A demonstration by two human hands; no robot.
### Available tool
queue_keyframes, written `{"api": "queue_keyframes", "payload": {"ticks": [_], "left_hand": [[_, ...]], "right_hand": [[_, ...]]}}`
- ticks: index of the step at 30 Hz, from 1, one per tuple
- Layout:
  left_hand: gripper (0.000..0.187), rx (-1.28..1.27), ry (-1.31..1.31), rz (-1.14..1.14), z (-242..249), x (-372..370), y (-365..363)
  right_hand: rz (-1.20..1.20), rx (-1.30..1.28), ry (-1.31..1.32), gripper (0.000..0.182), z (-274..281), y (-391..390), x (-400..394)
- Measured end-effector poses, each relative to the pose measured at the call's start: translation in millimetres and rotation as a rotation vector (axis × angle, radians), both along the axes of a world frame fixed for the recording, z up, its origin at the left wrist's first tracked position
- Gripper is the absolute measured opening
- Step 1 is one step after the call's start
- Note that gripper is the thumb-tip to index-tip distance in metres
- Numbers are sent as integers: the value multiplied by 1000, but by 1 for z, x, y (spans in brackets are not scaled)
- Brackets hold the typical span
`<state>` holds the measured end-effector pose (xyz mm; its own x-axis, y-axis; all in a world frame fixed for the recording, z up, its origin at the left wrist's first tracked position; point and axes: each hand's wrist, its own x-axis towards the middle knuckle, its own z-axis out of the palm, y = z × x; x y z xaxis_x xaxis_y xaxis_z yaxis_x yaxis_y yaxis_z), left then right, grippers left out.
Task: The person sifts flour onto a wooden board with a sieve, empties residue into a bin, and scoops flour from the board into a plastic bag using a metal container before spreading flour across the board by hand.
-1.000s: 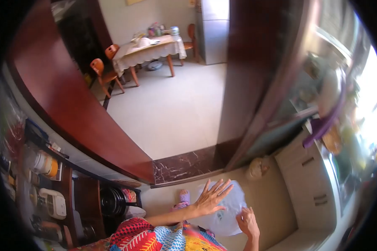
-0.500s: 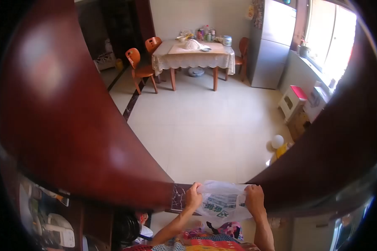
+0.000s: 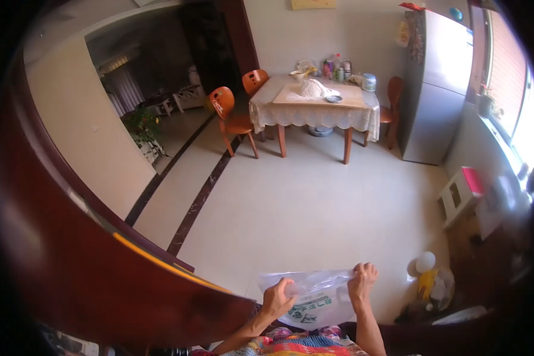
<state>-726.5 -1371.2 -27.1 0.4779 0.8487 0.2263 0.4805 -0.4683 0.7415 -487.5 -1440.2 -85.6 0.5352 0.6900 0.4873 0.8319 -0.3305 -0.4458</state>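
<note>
A translucent white plastic bag (image 3: 317, 299) with green print is stretched between my two hands at the bottom centre, in front of my colourful patterned clothing. My left hand (image 3: 279, 298) is closed on the bag's left side near its top edge. On the other side, my right hand (image 3: 362, 280) grips the top right corner with fingers curled. The bag hangs flat between them, and whether anything is inside cannot be made out.
A dark red door frame (image 3: 71, 261) curves along the left. Ahead stand a table (image 3: 267, 111) bearing a board with a white powdery heap, chairs (image 3: 224, 113), and a fridge (image 3: 436, 101). At right are a stool (image 3: 458, 196), a white ball (image 3: 425, 261) and yellow bag (image 3: 426, 285).
The view has shifted forward past the doorway and now takes in more of the room on the left. My left hand has moved inward over the bag's face, still holding it.
</note>
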Motion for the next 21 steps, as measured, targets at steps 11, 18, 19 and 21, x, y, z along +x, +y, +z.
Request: {"api": "queue_keyframes", "payload": {"ticks": [11, 18, 19, 21], "left_hand": [[31, 384, 404, 620, -20, 12, 147], [18, -752, -1208, 1231, -58, 4, 317], [16, -737, -1335, 1079, -81, -4, 334], [16, -662, -1496, 861, -112, -20, 358]], "right_hand": [[124, 245, 589, 23, 8, 245, 76], [433, 100, 325, 23, 48, 402, 66], [556, 97, 222, 26, 54, 424, 67], [584, -63, 158, 32, 37, 453, 73]]}}
